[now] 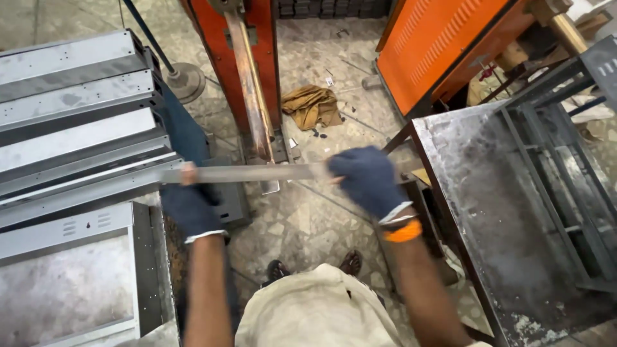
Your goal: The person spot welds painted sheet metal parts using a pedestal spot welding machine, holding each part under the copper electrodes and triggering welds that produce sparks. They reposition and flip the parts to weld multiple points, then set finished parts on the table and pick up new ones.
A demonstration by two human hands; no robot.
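Fingers (193, 175) of the left hand (191, 204), in a dark blue glove, are curling tight around one end of a long, flat metal strip (247, 173), with a bare fingertip poking out over the strip's top edge. Fingers of the right hand (367, 180), gloved the same way, are closing fully around the strip's other end, so both hands are gripping it and keeping it level, crosswise in front of the person. That strip is hanging in the air above the speckled stone floor (308, 218), and everything else is sitting around it: to its left, a stack of grey sheet-metal panels (74, 122) is lying, its nearest edge just beside or touching the left-hand end, which one I cannot tell. Below that end, a grey metal cabinet shell (71, 270) is lying flat. Beyond the strip's middle, an orange machine column (247, 64) is standing with a rusty upright bar down its front. To the strip's right, a scuffed steel table (488, 205) is standing, with a dark metal frame (565, 167) resting on it. Past the strip, a crumpled brown cloth (312, 106) is lying on the floor. An orange wristband (403, 232) is showing behind the right glove.
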